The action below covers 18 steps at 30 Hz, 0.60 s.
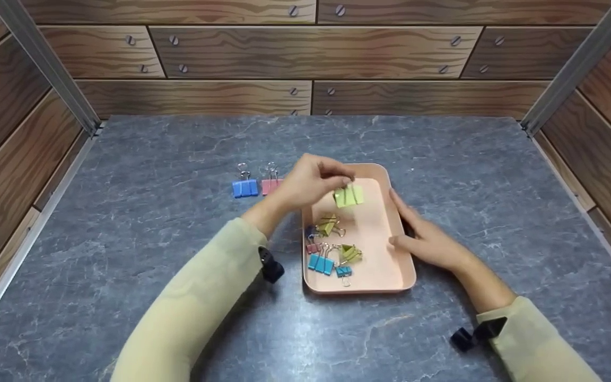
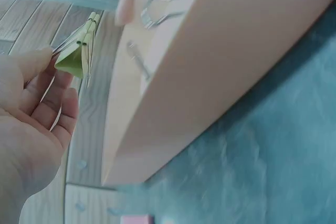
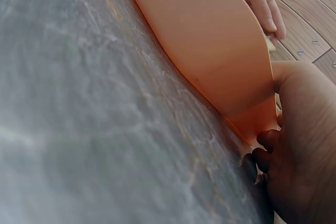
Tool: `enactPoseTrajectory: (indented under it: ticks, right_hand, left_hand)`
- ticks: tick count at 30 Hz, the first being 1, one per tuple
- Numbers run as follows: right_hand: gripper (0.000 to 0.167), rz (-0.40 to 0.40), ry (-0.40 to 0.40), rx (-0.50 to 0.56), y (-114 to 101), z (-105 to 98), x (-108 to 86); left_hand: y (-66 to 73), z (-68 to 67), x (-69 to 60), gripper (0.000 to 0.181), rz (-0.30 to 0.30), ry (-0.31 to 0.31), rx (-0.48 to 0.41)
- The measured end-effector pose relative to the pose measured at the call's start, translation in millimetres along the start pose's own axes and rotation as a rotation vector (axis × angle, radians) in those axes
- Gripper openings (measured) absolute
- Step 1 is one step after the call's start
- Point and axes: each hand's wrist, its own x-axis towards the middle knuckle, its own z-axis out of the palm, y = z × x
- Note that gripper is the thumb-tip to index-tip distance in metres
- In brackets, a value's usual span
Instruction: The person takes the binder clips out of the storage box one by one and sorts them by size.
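My left hand (image 1: pixel 311 180) pinches a yellow-green binder clip (image 1: pixel 349 196) by its wire handles, over the far half of a peach tray (image 1: pixel 361 291). The left wrist view shows the same clip (image 2: pixel 76 59) between thumb and fingers, apart from the tray wall (image 2: pixel 210 61). My right hand (image 1: pixel 433 241) holds the tray's right side, thumb over the rim and fingers along the outside. In the tray's near left part lie a large light-blue clip (image 1: pixel 321 263), two yellow clips (image 1: pixel 328 225), a small teal clip (image 1: pixel 343 271), a small pink clip (image 1: pixel 312 248) and a partly hidden dark-blue one.
Left of the tray, a blue binder clip (image 1: pixel 245 188) and a pink binder clip (image 1: pixel 271 186) stand on the grey marbled table (image 1: pixel 178 159); my left hand partly covers the pink one. Wood-patterned walls (image 1: pixel 311 53) and metal posts (image 1: pixel 576 63) enclose the table.
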Motion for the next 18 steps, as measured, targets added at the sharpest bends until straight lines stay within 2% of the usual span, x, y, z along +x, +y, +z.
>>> enactPoseTrajectory:
  ticks: [9,18]
  right_hand:
    - [0.093,-0.028,0.006,-0.007,-0.2,0.5,1.3]
    - [0.093,-0.006,0.002,-0.004,0.6,-0.4,0.6]
  left_hand:
    - [10.3,-48.9,-21.3,0.018,0.005,0.118,0.056]
    - [11.7,-103.2,-53.9,0.018,-0.004,0.225,0.140]
